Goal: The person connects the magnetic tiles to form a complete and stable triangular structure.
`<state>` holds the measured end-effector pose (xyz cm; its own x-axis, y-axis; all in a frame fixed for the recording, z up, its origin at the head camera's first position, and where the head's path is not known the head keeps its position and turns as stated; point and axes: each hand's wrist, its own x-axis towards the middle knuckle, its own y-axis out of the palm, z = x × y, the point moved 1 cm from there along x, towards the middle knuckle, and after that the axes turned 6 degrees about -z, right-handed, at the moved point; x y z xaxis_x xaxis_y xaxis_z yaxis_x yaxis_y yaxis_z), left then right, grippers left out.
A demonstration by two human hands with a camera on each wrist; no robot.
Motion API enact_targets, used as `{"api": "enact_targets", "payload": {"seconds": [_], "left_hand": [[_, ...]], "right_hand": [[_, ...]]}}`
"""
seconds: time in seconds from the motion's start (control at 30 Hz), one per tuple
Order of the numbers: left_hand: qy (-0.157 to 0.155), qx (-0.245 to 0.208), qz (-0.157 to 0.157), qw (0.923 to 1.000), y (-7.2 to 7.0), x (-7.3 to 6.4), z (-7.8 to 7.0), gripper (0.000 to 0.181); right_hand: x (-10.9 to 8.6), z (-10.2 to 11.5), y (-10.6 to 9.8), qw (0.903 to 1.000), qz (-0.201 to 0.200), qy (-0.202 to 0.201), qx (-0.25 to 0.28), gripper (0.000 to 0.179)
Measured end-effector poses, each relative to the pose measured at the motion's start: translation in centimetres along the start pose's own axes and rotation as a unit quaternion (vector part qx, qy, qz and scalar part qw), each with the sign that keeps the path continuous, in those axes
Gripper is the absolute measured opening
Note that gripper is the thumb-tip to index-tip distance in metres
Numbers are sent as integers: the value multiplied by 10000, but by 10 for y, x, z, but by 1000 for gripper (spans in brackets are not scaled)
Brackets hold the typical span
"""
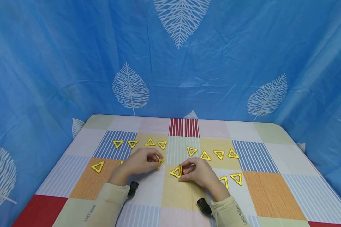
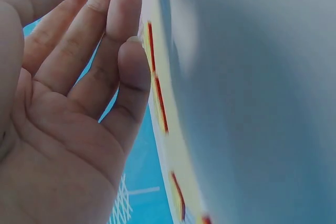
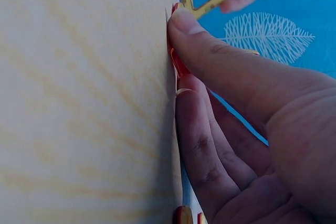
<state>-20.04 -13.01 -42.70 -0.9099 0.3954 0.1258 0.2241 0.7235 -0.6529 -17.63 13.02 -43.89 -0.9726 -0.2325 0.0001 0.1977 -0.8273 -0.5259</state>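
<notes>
"What did the left hand (image 1: 142, 161) hold?"
"A yellow triangle (image 1: 160, 161), tilted, pinched between thumb and fingers."
"And the right hand (image 1: 198, 171)?"
"Its thumb and bent fingers gripped a second triangle (image 1: 175, 175) at the patchwork-covered table (image 1: 147, 189)."

Triangles (image 1: 98, 164): yellow faces, red edges. Tablecloth (image 1: 268, 197): patchwork of orange, red, white, pale pink, pale yellow, blue-and-white stripes, red-and-white stripes. Curtain (image 1: 216, 78): bright blue, white leaf print (image 1: 130, 88). Sleeves (image 1: 109, 201): beige, dark lettering (image 1: 90, 213). Wrist cameras (image 1: 133, 189): black.
</notes>
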Motion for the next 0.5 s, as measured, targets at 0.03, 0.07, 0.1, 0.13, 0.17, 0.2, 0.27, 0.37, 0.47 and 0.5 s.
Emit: {"api": "enact_targets", "payload": {"seconds": [0.03,0.07,0.1,0.13,0.17,0.2,0.27,0.37,0.47,0.5], "left_hand": [[61,-38,37,10000,3,2,-2,18],[110,-93,77,9999,5,3,-4,19],[196,-141,107,9997,8,5,-6,19],[210,-195,145,9995,10,6,-8,19],[238,-268,181,9992,13,7,-10,20],[264,-336,207,9989,15,9,-12,20],[295,-436,233,9983,19,11,-16,20],[328,-542,272,9976,25,14,-21,19],[368,-523,314,9975,28,15,-24,18],[383,-500,320,9975,29,16,-25,17]], "right_hand": [[0,0,0,10000,-13,-1,-14,42],[1,0,0,10000,-21,-1,-16,42],[1,0,0,10000,-28,0,-22,42],[1,0,0,10000,-33,-6,-24,42],[1,0,-1,10000,-33,-9,-19,42],[1,0,-1,10000,-33,-11,-19,42],[1,0,-1,10000,-29,-19,-20,42],[1,-1,-1,10000,-33,3,-25,41],[2,-1,-1,10000,10,27,25,40],[3,-2,0,10000,27,36,49,39]]}}
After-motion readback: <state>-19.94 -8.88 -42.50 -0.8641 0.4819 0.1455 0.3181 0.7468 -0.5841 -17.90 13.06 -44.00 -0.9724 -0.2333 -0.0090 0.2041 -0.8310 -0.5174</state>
